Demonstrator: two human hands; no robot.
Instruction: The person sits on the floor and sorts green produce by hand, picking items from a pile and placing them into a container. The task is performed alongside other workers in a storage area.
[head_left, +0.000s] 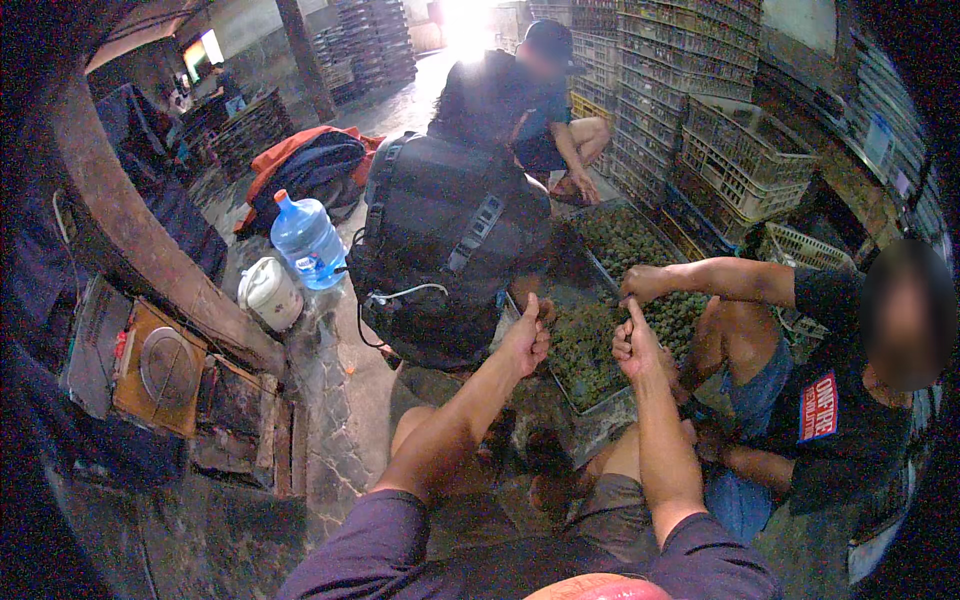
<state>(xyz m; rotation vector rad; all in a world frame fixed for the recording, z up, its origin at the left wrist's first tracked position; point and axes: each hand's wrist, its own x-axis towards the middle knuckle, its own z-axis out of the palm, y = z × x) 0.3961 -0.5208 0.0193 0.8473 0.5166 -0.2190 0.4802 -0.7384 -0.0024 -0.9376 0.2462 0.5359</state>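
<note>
My left hand (529, 342) is raised above the near left side of a shallow tray (576, 407), its thumb pointing up and its fingers curled in. My right hand (636, 346) hovers over the tray's right side in a similar pose, one digit extended upward. Nothing shows in either hand. Greenish-yellow small pieces (589, 352) cover the near tray. A second tray (592, 259) behind it holds many small round greenish items (622, 238). Close to my right fingertip is a co-worker's hand (645, 285), reaching over the trays from the right.
A large black backpack (450, 247) stands out ahead. Another person (547, 112) crouches beyond the trays. Stacked plastic crates (649, 97) rise at the right. On the left floor are a blue water jug (307, 244), a white lidded container (270, 294) and a wooden box (157, 367).
</note>
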